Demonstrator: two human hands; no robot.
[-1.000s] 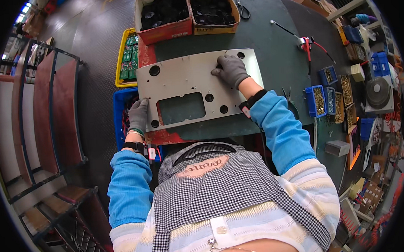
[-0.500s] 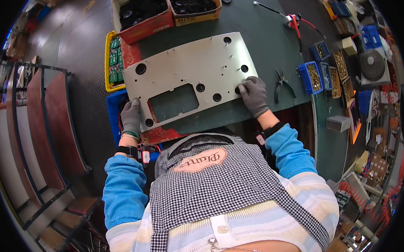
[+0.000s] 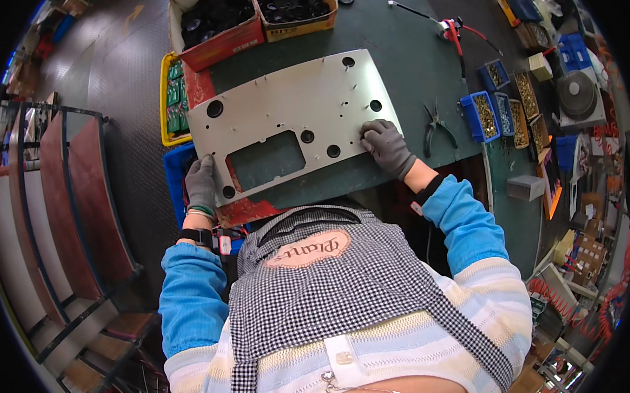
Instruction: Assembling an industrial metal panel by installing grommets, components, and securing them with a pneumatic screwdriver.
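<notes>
A silvery metal panel (image 3: 269, 104) lies tilted on the green bench, with a large rectangular cutout, several round black-filled holes and small upright studs. My left hand (image 3: 200, 184), in a grey glove, grips its near left edge with the fingertips on top. At the near right corner, my gloved right hand (image 3: 387, 148) has its fingers curled over the panel's edge, covering the hole there. Whatever the fingers do beneath the panel is hidden. To the right of that hand lie pliers (image 3: 436, 129) with dark, spread handles.
Two cardboard boxes of black round parts (image 3: 221, 53) stand at the far edge. Green circuit boards fill a yellow bin (image 3: 163, 105) at left, above a blue bin (image 3: 177, 178). Blue trays of small fasteners (image 3: 479, 122) and a red-handled tool (image 3: 452, 36) are at right.
My right hand has shifted slightly left along the panel's near right corner, its fingers more curled. The left hand keeps its hold, and the whole view has shifted a little.
</notes>
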